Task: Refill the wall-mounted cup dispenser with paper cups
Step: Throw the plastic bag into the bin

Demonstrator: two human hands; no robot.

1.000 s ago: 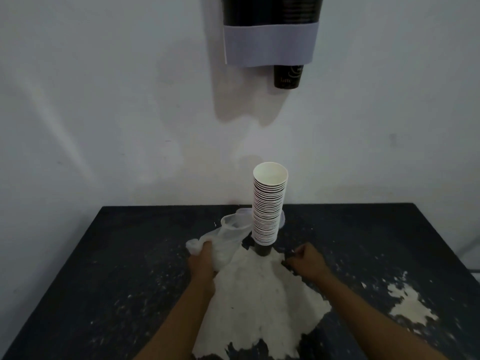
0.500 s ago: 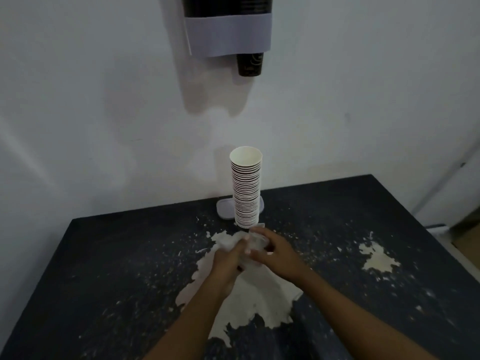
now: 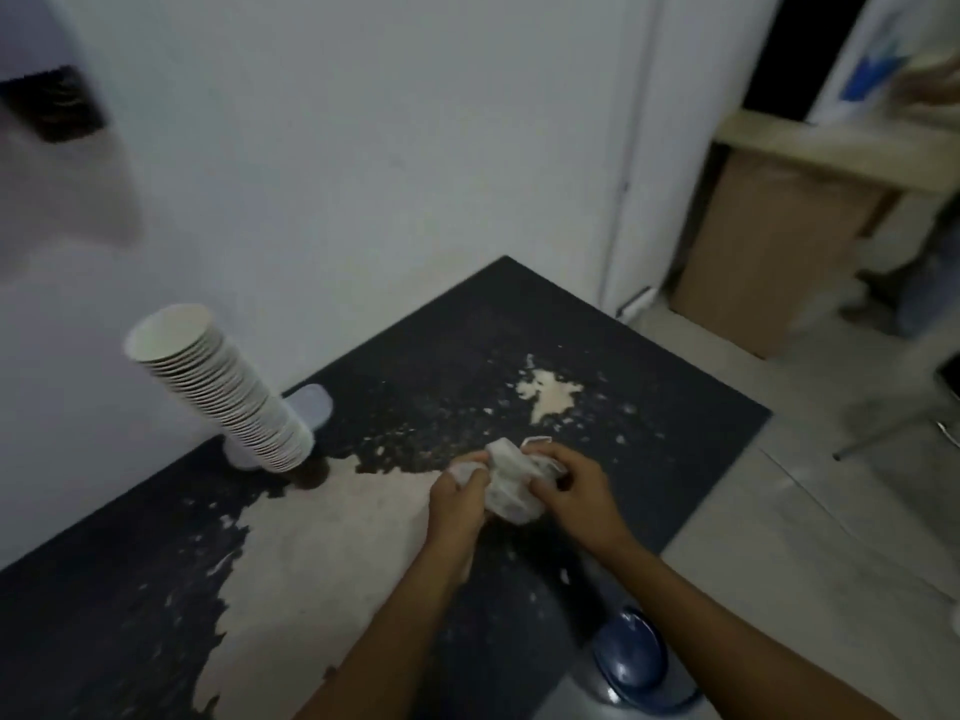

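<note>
A tall stack of white paper cups (image 3: pixel 223 391) stands on the dark table (image 3: pixel 649 407) near the wall, its open mouth upward. Over the table's right part, my left hand (image 3: pixel 460 498) and my right hand (image 3: pixel 574 485) both grip a crumpled clear plastic wrapper (image 3: pixel 511 483) between them. The wall-mounted cup dispenser (image 3: pixel 49 103) shows only as a dark blurred corner at the upper left edge.
A small pale lid-like piece (image 3: pixel 311 402) lies behind the cup stack. The tabletop has large worn pale patches (image 3: pixel 322 553). Right of the table are a cardboard box (image 3: pixel 769 257), a wooden beam above it, and a blue round object (image 3: pixel 631 662) on the floor.
The view has swung right, so the dispenser slid to the left edge. The plastic wrapper left the cup stack and is bunched up in both hands, away from the stack.
</note>
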